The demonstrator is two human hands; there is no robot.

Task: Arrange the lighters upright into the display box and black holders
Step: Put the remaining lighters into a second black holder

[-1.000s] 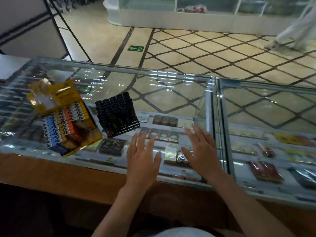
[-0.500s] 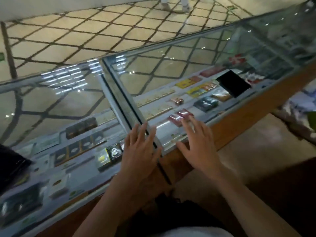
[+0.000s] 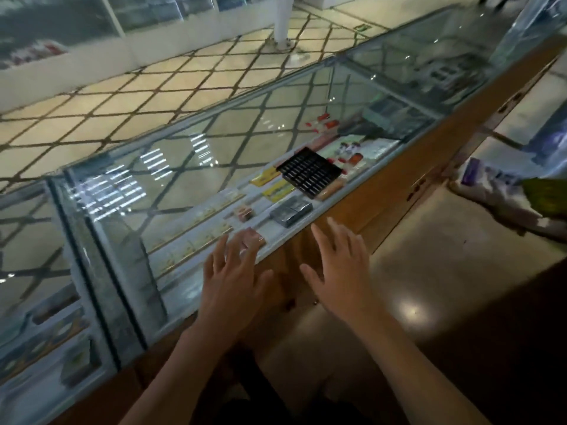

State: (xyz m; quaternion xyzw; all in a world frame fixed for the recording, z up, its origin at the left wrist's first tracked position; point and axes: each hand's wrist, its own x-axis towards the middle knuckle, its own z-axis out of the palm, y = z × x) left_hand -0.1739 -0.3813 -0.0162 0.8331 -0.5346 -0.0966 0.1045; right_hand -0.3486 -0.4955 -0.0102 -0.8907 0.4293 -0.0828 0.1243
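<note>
Blurred black holder (image 3: 309, 172) (slots indistinct)

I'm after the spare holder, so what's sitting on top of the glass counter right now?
An empty black holder lies on the glass counter. The left hand hovers over its near edge, covering a little glass.

Glass-topped display desk with wooden front edge (image 3: 352, 207), running diagonally. Under the glass: silver rectangular packs (image 3: 291, 210); yellow flat packets (image 3: 277, 189); small red boxes (image 3: 326, 121). Beige tiled floor with dark diamond grid lines (image 3: 122, 99). White pole on a round base (image 3: 280, 23). Crumpled plastic bags (image 3: 506, 194), far right.
</note>
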